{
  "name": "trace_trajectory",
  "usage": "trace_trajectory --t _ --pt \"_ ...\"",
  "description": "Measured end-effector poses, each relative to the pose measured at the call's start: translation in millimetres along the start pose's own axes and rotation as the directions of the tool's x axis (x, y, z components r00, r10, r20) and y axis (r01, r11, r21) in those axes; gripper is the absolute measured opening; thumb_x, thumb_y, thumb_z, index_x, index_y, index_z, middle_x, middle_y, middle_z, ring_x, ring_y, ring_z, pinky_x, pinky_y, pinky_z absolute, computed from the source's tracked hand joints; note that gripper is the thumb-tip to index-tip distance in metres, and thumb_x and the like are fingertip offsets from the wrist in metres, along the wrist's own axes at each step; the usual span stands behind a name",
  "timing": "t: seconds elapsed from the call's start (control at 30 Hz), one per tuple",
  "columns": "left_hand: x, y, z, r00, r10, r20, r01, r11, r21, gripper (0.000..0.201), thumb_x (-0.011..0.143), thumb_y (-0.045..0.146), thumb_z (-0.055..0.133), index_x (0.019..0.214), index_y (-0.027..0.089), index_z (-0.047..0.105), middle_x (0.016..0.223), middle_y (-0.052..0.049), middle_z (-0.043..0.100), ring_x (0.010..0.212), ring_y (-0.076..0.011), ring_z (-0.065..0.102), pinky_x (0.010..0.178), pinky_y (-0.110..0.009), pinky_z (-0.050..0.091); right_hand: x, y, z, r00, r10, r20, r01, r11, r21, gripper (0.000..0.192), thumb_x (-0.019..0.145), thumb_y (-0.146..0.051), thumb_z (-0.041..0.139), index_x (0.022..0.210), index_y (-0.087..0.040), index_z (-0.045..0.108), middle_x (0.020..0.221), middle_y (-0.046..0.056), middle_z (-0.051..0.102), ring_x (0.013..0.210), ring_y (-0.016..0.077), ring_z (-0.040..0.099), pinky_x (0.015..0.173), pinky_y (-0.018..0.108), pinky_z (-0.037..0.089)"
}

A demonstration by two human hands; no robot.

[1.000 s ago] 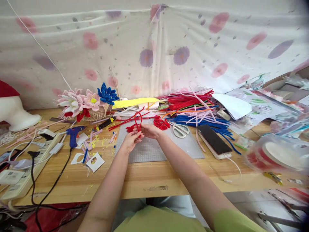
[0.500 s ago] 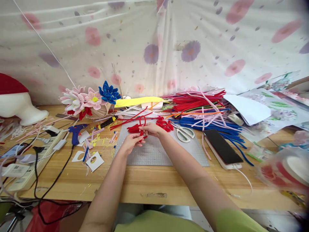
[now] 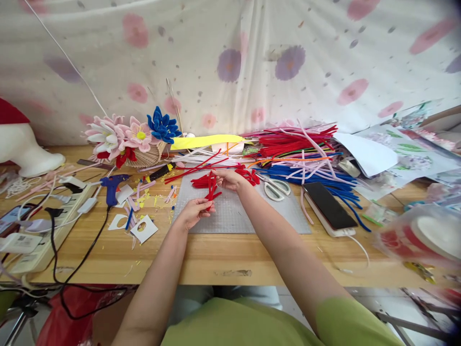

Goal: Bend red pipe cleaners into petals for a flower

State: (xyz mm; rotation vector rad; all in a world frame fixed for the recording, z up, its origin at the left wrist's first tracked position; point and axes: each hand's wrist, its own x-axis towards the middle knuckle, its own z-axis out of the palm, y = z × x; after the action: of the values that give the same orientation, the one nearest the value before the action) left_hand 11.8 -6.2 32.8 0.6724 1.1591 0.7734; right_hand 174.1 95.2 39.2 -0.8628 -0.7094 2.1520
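While both forearms reach forward over worktop (image 3: 216,264), left hand (image 3: 194,211) pinches lower end of red pipe cleaner (image 3: 211,187), right hand (image 3: 230,179) closes on upper part, seemingly to keep it taut for bending; grip detail blurred. Piece sits above grey cutting mat (image 3: 237,211), near red bent pieces (image 3: 248,175). Scissors (image 3: 275,188) and phone (image 3: 329,207) lie right, within reach.

Both hands, left hand (image 3: 194,211) and right hand (image 3: 230,179), pinch a red pipe cleaner (image 3: 211,188) above the grey mat (image 3: 245,216).
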Motion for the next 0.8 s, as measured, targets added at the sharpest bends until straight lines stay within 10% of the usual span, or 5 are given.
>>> trace_trajectory --t 0.17,0.8 --pt "-14 -4 -8.3 0.998 -0.042 0.045 0.045 0.995 -0.083 0.009 0.079 0.005 0.059 0.075 0.008 0.066 0.063 -0.002 0.065 0.049 -0.0054 0.061 0.039 -0.01 0.044 0 9 2 0.995 0.032 0.092 -0.035 0.999 0.04 0.015 0.089 -0.019 0.05 0.079 -0.01 0.056 0.049 -0.006 0.043 0.04 0.0008 0.037 0.037 0.008 0.032" --pt "-24 -23 -19.7 1.0 0.009 0.018 -0.007 0.997 -0.076 0.008 0.077 0.003 0.06 0.073 0.008 0.065 0.07 -0.004 0.067 0.056 -0.0067 0.063 0.045 -0.012 0.046 3 33 25 0.968 -0.182 -0.172 0.188 0.982 0.018 0.03 0.086 -0.01 0.046 0.058 -0.016 0.039 0.039 -0.008 0.029 0.035 0.0018 0.019 0.035 0.013 0.017"
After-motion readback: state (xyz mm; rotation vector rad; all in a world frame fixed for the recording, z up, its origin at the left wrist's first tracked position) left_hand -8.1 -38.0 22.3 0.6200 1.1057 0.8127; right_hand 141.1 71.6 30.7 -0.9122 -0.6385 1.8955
